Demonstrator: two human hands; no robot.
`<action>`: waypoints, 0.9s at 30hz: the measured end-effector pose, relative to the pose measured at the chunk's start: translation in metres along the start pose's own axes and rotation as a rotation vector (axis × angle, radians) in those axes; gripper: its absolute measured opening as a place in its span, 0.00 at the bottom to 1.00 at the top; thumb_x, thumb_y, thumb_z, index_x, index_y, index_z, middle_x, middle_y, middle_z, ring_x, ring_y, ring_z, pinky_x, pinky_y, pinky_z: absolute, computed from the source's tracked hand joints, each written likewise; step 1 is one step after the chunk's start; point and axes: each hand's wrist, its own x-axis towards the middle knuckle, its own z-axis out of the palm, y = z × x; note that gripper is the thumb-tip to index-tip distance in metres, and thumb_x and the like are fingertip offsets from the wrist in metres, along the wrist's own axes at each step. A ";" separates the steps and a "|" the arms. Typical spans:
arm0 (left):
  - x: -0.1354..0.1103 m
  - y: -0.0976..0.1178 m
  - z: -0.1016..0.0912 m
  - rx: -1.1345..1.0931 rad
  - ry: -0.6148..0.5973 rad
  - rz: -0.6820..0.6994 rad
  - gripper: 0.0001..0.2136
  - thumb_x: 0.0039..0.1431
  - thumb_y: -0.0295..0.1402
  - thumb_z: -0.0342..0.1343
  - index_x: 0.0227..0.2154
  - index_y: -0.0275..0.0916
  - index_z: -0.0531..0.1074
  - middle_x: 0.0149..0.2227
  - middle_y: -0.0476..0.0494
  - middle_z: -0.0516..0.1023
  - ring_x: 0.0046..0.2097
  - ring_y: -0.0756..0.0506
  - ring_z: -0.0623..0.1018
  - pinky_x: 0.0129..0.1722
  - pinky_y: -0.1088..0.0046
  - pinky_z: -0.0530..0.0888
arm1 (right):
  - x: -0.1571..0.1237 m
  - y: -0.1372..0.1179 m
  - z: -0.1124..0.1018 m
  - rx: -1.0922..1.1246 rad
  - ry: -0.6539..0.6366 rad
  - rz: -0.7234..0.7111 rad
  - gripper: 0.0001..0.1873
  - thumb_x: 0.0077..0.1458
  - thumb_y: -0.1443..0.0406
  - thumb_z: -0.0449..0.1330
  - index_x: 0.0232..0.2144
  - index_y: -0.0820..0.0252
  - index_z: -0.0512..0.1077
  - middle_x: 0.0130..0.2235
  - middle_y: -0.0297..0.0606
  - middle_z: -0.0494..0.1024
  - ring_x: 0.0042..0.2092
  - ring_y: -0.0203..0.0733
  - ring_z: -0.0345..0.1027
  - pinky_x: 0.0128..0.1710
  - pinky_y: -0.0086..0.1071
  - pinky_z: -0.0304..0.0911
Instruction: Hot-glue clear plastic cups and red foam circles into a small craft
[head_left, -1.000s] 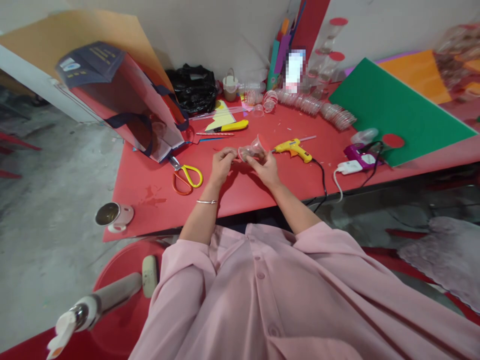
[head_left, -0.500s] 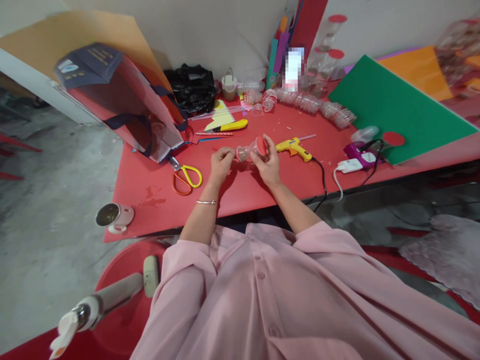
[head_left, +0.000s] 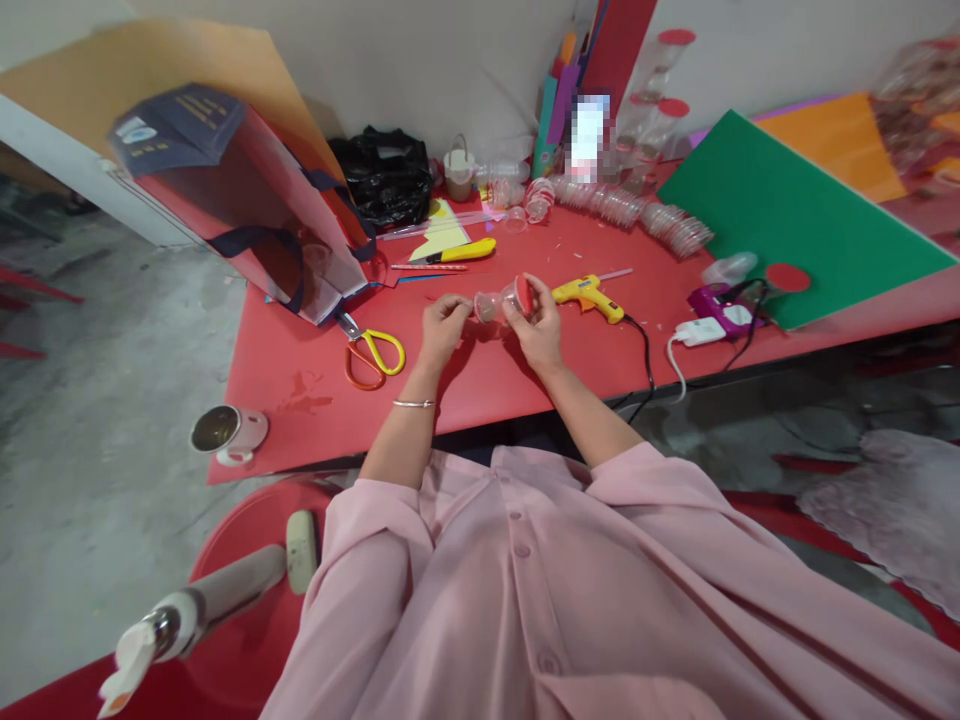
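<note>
Over the red table (head_left: 300,400), both my hands hold a small clear plastic cup (head_left: 496,302) lying on its side. A red paper disc (head_left: 523,293) covers the cup's mouth. My right hand (head_left: 536,325) is closed round the wide end, fingers pressed against the disc. Pinching the narrow end is my left hand (head_left: 441,325), which wears a thin bracelet at the wrist. A yellow glue gun (head_left: 587,296) lies just right of my right hand.
Yellow-handled scissors (head_left: 370,352) lie left of my hands, a yellow utility knife (head_left: 461,252) beyond them. A red tote bag (head_left: 247,210) stands at the left. A green sheet (head_left: 780,220), stacked clear cups (head_left: 637,212), a purple device (head_left: 724,312) and a metal mug (head_left: 225,432) are also there.
My right hand has turned the cup so the red disc now faces me on its mouth, and my fingers have closed further onto it. My left hand stayed put.
</note>
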 end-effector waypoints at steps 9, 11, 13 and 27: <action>0.002 -0.005 0.002 -0.026 0.016 -0.056 0.07 0.56 0.35 0.64 0.24 0.39 0.79 0.25 0.49 0.75 0.26 0.52 0.71 0.26 0.78 0.68 | -0.001 0.004 0.000 -0.036 -0.019 -0.033 0.42 0.56 0.40 0.73 0.65 0.45 0.68 0.64 0.44 0.75 0.64 0.52 0.75 0.71 0.53 0.68; 0.002 -0.005 0.002 -0.044 0.008 -0.055 0.10 0.56 0.38 0.66 0.25 0.39 0.79 0.25 0.49 0.75 0.26 0.52 0.72 0.26 0.78 0.69 | -0.001 0.005 -0.001 -0.039 -0.022 -0.044 0.40 0.56 0.40 0.72 0.64 0.45 0.68 0.64 0.44 0.75 0.63 0.52 0.75 0.70 0.53 0.69; 0.001 -0.003 0.001 -0.072 -0.022 -0.065 0.13 0.57 0.43 0.68 0.26 0.39 0.80 0.26 0.48 0.77 0.27 0.51 0.75 0.26 0.77 0.71 | 0.000 0.007 -0.002 -0.043 -0.023 -0.053 0.39 0.57 0.40 0.72 0.63 0.45 0.67 0.63 0.44 0.76 0.62 0.51 0.76 0.69 0.53 0.70; -0.001 -0.003 0.001 -0.220 -0.118 -0.149 0.23 0.49 0.44 0.77 0.47 0.43 0.82 0.45 0.43 0.86 0.33 0.48 0.82 0.28 0.75 0.78 | -0.002 0.002 0.002 0.066 -0.068 0.064 0.39 0.54 0.40 0.73 0.60 0.43 0.67 0.58 0.41 0.78 0.59 0.50 0.77 0.59 0.50 0.80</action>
